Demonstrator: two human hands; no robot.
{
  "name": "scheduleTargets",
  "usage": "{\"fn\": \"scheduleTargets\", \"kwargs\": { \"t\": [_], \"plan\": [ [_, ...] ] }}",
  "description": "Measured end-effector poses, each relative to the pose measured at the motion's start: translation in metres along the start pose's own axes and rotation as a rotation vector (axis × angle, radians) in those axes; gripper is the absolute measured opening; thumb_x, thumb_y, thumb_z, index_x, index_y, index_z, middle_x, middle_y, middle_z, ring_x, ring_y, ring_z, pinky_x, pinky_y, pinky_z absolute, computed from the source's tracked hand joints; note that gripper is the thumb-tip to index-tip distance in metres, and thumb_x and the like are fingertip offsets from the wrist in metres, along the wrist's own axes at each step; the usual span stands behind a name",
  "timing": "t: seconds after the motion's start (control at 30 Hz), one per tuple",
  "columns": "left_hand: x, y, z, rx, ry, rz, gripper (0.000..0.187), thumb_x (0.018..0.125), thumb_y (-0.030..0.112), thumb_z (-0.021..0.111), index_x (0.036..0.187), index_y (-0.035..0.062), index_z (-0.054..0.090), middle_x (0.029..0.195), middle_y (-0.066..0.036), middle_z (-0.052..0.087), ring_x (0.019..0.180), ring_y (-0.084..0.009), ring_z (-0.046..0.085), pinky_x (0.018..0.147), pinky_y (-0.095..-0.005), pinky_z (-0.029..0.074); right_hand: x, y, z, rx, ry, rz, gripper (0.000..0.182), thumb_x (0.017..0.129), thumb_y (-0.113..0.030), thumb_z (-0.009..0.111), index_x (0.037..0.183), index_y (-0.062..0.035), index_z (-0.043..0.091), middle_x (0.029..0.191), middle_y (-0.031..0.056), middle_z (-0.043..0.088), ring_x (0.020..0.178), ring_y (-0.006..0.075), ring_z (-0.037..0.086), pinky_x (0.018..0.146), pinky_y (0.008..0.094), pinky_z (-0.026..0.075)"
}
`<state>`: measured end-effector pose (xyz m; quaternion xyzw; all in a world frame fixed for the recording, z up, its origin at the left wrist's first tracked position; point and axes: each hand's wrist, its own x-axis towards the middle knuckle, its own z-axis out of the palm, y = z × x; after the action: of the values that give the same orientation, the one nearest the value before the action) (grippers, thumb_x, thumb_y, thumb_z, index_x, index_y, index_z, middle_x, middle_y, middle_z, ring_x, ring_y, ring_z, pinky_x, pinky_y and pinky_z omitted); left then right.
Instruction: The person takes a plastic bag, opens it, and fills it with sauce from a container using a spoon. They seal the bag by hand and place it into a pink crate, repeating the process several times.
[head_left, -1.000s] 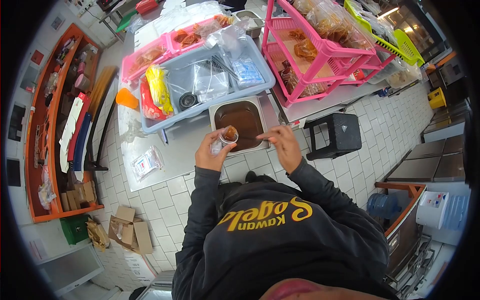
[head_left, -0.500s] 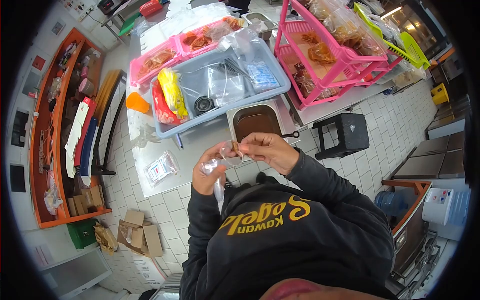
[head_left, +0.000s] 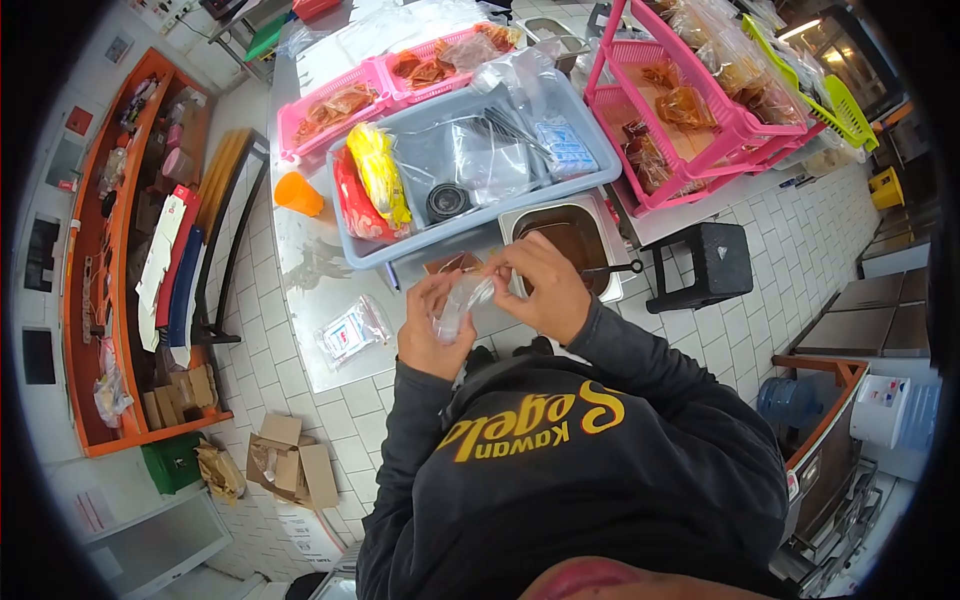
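Both hands meet over the table's front edge, around a small clear plastic bag [head_left: 462,302]. My left hand [head_left: 434,325] has its fingers wrapped round the bag's side. With thumb and fingers closed, my right hand [head_left: 545,288] pinches the bag's upper edge. A small brown piece [head_left: 453,262] shows just beyond my left fingertips; whether it lies on the table or in the bag I cannot tell. Behind my right hand stands a metal pan [head_left: 570,238] of dark brown sauce, with a ladle handle [head_left: 612,267] sticking out to the right.
A blue-grey tub [head_left: 370,255] holds yellow and red packets and clear bags. Behind it are pink baskets [head_left: 290,125]; a pink rack [head_left: 690,165] stands at the right. An orange cup [head_left: 299,194], a pen [head_left: 392,276] and a white-labelled packet [head_left: 352,331] lie left. A black stool [head_left: 705,265] stands right.
The view has shifted, so the table things appear further right. The clear bag is now held upright between both hands, and the brown piece appears beyond the left fingers instead of between the hands.
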<state>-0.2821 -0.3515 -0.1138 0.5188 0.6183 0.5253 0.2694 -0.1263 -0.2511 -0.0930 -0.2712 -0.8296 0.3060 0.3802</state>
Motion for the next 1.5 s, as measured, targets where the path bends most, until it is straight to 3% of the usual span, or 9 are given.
{"fn": "scheduleTargets", "kwargs": {
  "t": [0.2,0.33,0.53,0.73,1.0,1.07,1.13,1.27,1.5],
  "plan": [
    [0.0,-0.021,-0.034,-0.032,-0.056,-0.028,0.024,0.078,0.001,0.069,0.1,-0.0006,0.058,0.107,-0.016,0.062,0.104,-0.023,0.06,0.086,-0.0289,0.047,0.008,0.003,0.008,0.241,-0.131,0.219,0.009,0.078,-0.009,0.067,0.084,-0.0054,0.062,0.077,0.0028,0.059,0.073,0.0127,0.053,0.062,0.0257,0.041],
    [-0.005,-0.019,-0.052,-0.271,-0.033,-0.202,0.008,0.081,0.004,0.069,0.084,-0.001,0.063,0.08,-0.006,0.056,0.058,-0.012,0.054,0.054,-0.0225,0.043,0.008,-0.008,0.008,0.338,-0.359,0.32,0.018,0.081,-0.021,0.071,0.085,-0.0045,0.063,0.076,0.0006,0.061,0.068,0.0062,0.051,0.058,0.0228,0.039],
    [-0.022,-0.025,-0.064,-0.296,-0.061,-0.306,0.01,0.08,0.006,0.07,0.084,-0.0002,0.064,0.077,-0.005,0.052,0.055,-0.0094,0.051,0.05,-0.021,0.041,-0.001,-0.016,0.026,0.268,-0.401,0.28,0.018,0.082,-0.02,0.069,0.083,-0.0034,0.062,0.071,0.0061,0.058,0.066,0.0173,0.055,0.061,0.029,0.043],
    [-0.021,-0.021,-0.059,0.078,-0.095,0.013,0.009,0.079,0.004,0.067,0.086,0.0001,0.063,0.074,-0.008,0.054,0.064,-0.0167,0.055,0.059,-0.0265,0.043,-0.006,-0.009,0.047,0.226,-0.382,-0.018,0.011,0.078,-0.011,0.067,0.085,-0.0039,0.06,0.081,0.0073,0.059,0.077,0.0218,0.055,0.07,0.0316,0.045],
    [-0.019,-0.06,-0.053,0.065,-0.022,0.023,0.012,0.079,0.005,0.067,0.09,0.0009,0.062,0.076,-0.008,0.057,0.069,-0.0173,0.059,0.061,-0.0259,0.045,-0.001,0.015,0.061,0.363,-0.491,0.318,0.012,0.08,-0.012,0.064,0.088,-0.0035,0.061,0.08,0.0063,0.06,0.077,0.0216,0.056,0.067,0.0306,0.046],
    [-0.015,-0.063,-0.054,-0.619,0.173,-0.552,0.02,0.083,0.009,0.068,0.099,0.0021,0.057,0.081,-0.007,0.058,0.073,-0.0162,0.061,0.063,-0.0263,0.048,0.002,0.026,0.067,0.094,-0.446,0.277,0.018,0.081,-0.018,0.066,0.093,-0.0049,0.063,0.082,0.0053,0.061,0.073,0.0207,0.056,0.065,0.029,0.046],
    [-0.014,-0.075,-0.053,-0.703,0.229,-0.537,0.023,0.084,0.01,0.068,0.101,0.0027,0.055,0.085,-0.007,0.057,0.075,-0.0171,0.061,0.064,-0.0282,0.051,0.007,0.023,0.071,-0.196,-0.086,-0.101,0.026,0.079,-0.025,0.07,0.095,-0.006,0.063,0.084,0.0045,0.061,0.07,0.0194,0.056,0.062,0.0277,0.046],
    [-0.015,-0.081,-0.041,-0.87,0.311,-0.497,0.031,0.084,0.01,0.069,0.107,0.0036,0.048,0.092,-0.007,0.056,0.084,-0.0207,0.063,0.073,-0.0318,0.054,-0.001,-0.014,0.075,0.312,-0.427,0.343,0.031,0.079,-0.027,0.072,0.097,-0.0054,0.058,0.085,0.0012,0.062,0.075,0.0123,0.059,0.061,0.0262,0.046],
    [-0.032,-0.059,-0.034,-1.008,0.224,-0.45,0.033,0.084,-0.002,0.064,0.112,0.0024,0.047,0.099,-0.009,0.054,0.101,-0.0231,0.059,0.089,-0.0343,0.049,-0.015,-0.006,0.07,0.562,-0.518,0.621,0.03,0.079,-0.014,0.073,0.099,-0.0032,0.053,0.084,0.0041,0.062,0.08,0.0095,0.06,0.065,0.0234,0.049]
  ]
}}
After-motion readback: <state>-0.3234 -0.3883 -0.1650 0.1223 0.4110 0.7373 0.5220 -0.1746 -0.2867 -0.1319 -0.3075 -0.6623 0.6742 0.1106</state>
